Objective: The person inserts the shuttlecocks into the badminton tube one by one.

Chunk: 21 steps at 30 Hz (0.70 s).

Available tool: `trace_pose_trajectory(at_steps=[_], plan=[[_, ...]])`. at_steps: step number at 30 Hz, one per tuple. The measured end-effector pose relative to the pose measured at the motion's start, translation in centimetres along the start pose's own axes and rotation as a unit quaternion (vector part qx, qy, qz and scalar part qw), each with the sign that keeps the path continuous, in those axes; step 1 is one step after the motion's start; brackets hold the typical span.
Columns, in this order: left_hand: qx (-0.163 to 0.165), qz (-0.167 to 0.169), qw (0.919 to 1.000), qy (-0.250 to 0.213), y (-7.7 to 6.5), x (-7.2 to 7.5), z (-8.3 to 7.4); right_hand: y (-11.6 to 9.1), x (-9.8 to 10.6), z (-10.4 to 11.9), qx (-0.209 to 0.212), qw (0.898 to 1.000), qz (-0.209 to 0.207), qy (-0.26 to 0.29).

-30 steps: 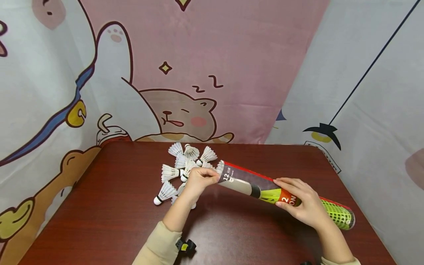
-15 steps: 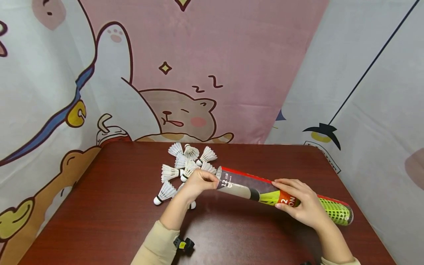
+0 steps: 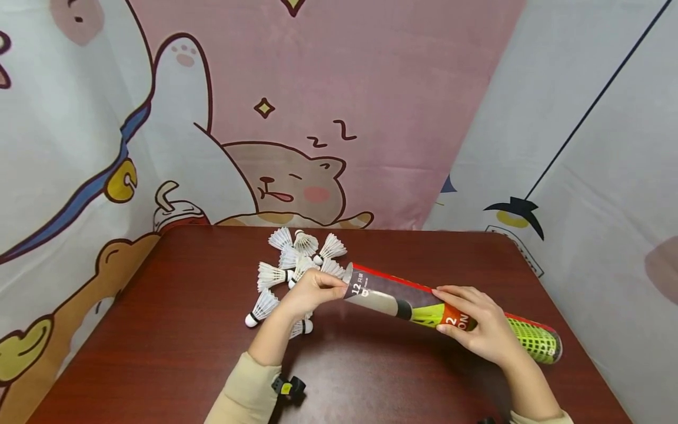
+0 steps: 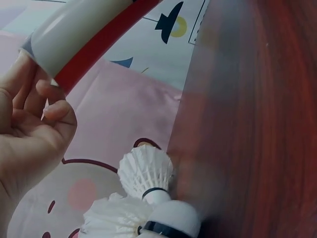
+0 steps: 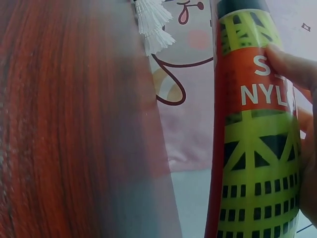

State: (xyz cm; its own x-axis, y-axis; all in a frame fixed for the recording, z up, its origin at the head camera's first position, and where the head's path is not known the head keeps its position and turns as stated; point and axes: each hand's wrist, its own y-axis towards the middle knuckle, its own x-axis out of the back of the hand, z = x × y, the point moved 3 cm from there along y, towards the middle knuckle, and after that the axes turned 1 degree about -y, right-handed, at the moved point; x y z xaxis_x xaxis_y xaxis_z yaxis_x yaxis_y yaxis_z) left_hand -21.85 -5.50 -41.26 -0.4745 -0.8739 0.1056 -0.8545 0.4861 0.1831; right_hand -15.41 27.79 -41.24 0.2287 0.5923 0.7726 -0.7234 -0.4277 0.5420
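A long shuttlecock tube (image 3: 384,294), printed grey, red and yellow-green, lies tilted above the table, its left end higher than its right. My left hand (image 3: 312,290) pinches the rim at its left end; the left wrist view shows the fingertips at the tube's edge (image 4: 81,39). Around the tube's middle, over the orange band, my right hand (image 3: 484,327) grips with thumb and fingers. The right wrist view shows that thumb and fingers along the tube's side (image 5: 252,129). Several white feather shuttlecocks (image 3: 272,275) lie heaped left of the tube, partly hidden by my left hand.
The dark red-brown table (image 3: 175,353) reaches back to a cartoon-printed cloth (image 3: 402,118). One shuttlecock (image 3: 263,306) lies at the heap's front left, and another (image 3: 301,327) sits beside my left wrist. A small black camera (image 3: 288,386) is strapped at the left sleeve.
The white feather fringe that stuck out of the tube's left end a second ago no longer shows there. Tube and both hands have shifted slightly left.
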Motion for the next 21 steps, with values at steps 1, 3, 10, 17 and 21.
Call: trace_pose_trajectory(at_steps=[1,3,10,17,21], plan=[[-0.004,0.005,1.0000,0.003,0.0,0.1,-0.1,-0.1,0.0,0.0,-0.003,1.000,-0.001,0.002],[-0.018,0.013,0.9997,0.007,-0.1,0.4,-0.3,-0.1,0.2,-0.1,-0.007,1.000,-0.005,0.008],[-0.075,-0.005,0.9969,0.022,-0.5,2.6,-1.1,-0.1,0.6,-0.3,0.000,1.000,-0.026,0.010],[-0.073,-0.094,0.9921,0.040,-1.9,6.2,-1.9,-0.2,0.6,-0.5,-0.004,1.000,-0.023,0.016],[-0.058,-0.158,0.9847,0.045,-2.9,8.5,-1.7,-0.2,0.6,-0.4,-0.010,1.000,-0.019,0.013]])
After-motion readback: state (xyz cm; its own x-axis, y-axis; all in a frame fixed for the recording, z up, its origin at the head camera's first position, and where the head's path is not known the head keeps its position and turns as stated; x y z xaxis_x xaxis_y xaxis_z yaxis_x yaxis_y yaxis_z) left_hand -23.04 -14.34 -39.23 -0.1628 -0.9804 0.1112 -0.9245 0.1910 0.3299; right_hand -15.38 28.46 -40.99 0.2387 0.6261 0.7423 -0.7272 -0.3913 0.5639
